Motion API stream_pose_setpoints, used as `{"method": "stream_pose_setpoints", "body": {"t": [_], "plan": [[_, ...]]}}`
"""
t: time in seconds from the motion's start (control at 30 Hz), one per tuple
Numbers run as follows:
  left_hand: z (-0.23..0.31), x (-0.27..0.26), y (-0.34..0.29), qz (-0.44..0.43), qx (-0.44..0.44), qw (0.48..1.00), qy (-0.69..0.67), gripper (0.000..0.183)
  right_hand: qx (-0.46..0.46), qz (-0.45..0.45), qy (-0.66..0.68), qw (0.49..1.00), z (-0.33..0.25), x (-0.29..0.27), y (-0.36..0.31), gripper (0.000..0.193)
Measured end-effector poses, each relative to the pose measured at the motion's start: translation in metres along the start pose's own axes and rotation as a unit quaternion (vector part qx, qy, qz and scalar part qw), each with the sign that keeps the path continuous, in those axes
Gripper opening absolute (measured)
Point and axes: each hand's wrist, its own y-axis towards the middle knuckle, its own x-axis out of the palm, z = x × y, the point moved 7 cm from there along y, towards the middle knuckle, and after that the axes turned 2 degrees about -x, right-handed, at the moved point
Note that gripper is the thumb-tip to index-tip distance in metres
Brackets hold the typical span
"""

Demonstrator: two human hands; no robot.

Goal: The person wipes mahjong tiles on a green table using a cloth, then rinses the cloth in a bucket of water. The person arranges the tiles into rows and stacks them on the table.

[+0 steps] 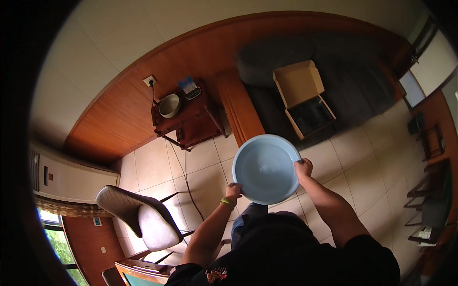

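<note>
A round light-blue plastic basin point(265, 169) is held out in front of me above the tiled floor, its inside facing up. My left hand point(233, 191), with a yellow-green band on the wrist, grips the rim at the basin's lower left. On the opposite side my right hand point(303, 168) has its fingers closed round the rim. Whether the basin holds water I cannot tell; a pale patch shows at its middle. The fingertips under the rim are hidden.
Ahead to the left, a dark wooden side table point(191, 119) carries a pale bowl point(169, 106). An opened cardboard box point(300, 86) lies on a dark sofa point(343, 62). A chair point(138, 214) stands left, near a cable point(191, 193) on the floor.
</note>
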Motion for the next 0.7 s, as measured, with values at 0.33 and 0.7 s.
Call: {"method": "stream_pose_setpoints", "body": {"t": [0.33,0.7], "plan": [[0.023,0.002,0.093,0.022,-0.050,0.997,-0.052,0.020,-0.033,-0.089,-0.059,0.994,-0.042,0.138,0.131,0.019],[0.055,0.046,0.113,0.088,-0.043,0.977,-0.192,0.023,-0.102,-0.223,-0.182,0.952,-0.061,0.229,0.241,0.054]]}}
